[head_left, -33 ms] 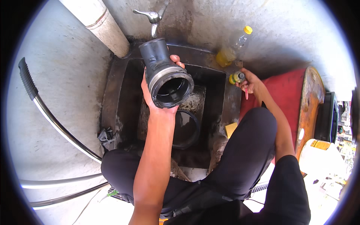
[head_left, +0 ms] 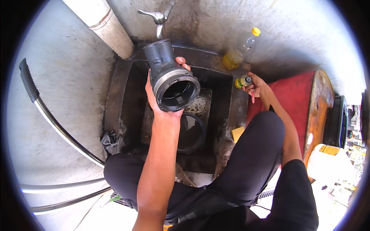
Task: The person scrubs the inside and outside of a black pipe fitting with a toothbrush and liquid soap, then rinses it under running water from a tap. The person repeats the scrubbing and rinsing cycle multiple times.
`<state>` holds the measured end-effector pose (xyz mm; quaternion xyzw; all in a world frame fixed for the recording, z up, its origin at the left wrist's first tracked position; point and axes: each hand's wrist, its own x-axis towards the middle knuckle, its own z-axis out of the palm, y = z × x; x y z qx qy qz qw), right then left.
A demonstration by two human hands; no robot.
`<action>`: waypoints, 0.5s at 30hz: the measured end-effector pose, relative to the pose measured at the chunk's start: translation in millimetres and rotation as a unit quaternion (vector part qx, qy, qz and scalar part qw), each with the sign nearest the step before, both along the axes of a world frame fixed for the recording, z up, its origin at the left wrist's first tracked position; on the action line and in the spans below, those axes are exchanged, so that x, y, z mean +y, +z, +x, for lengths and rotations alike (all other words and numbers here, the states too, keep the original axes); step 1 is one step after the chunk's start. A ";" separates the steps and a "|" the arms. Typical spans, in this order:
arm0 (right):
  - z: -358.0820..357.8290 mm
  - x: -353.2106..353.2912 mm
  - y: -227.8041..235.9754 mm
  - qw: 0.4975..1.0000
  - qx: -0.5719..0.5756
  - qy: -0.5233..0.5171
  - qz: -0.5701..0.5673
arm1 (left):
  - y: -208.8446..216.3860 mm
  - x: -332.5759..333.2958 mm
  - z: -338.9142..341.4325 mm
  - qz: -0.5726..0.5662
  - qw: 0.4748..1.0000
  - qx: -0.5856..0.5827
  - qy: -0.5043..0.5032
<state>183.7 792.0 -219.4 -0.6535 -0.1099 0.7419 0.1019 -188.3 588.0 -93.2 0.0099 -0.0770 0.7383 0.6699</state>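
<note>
My left hand (head_left: 152,99) holds up a black rubber intake hose (head_left: 160,57) with a metal clamp band near its wide end. That wide, round opening faces me, and the narrower end points up toward the tap (head_left: 158,17). Most of my left palm and fingers are behind the hose. Over at the right rim of the dark basin (head_left: 115,96), my right hand (head_left: 259,85) is closed on a small bottle (head_left: 243,81) with yellow at its left end. A thin pinkish-red piece sticks out below those fingers; I cannot make out what it is.
A clear bottle (head_left: 235,56) of yellow liquid stands on the back right rim. A round dark bowl (head_left: 190,133) sits in the basin. The right rim bears a yellow sponge (head_left: 237,134), the left a grey rag (head_left: 110,139). A red drum (head_left: 295,96) stands right, a white pipe (head_left: 104,27) left.
</note>
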 end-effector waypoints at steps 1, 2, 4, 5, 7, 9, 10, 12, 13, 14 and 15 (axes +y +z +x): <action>4.6 1.6 -5.6 1.000 0.016 -0.002 0.005 | 3.4 2.6 -1.5 0.008 1.000 0.001 -0.001; 11.1 1.3 -10.8 1.000 0.015 -0.005 0.005 | 6.7 6.3 -3.4 0.017 1.000 0.001 -0.004; 9.3 6.9 -9.6 1.000 0.002 -0.007 0.007 | 7.2 5.8 -6.4 0.025 1.000 0.008 -0.005; 9.9 7.0 -9.3 1.000 -0.013 -0.010 0.005 | 4.8 4.2 -9.8 0.028 0.999 0.016 -0.006; 10.1 8.6 -10.0 1.000 -0.018 0.002 0.016 | 3.5 6.7 -12.9 0.039 0.999 0.028 -0.009; 15.4 10.6 -11.7 1.000 -0.016 0.008 0.013 | 3.0 8.4 -11.8 0.047 0.998 0.037 -0.012; 20.8 13.7 -11.9 1.000 -0.012 0.008 0.004 | 3.4 8.6 -9.6 0.044 0.998 0.030 -0.013; 24.1 14.3 -12.1 1.000 -0.028 -0.002 0.003 | 5.2 7.8 -6.5 0.037 0.999 0.020 -0.011; 21.9 12.8 -11.9 0.999 -0.047 -0.013 0.011 | 4.9 6.5 -7.0 0.031 0.999 0.022 -0.008; 19.9 11.6 -11.3 0.997 -0.066 -0.023 0.019 | 4.1 5.0 -8.1 0.024 0.999 0.024 -0.004; 23.3 12.8 -10.1 0.995 -0.089 -0.004 0.034 | 4.0 5.4 -8.0 0.020 1.000 0.024 -0.003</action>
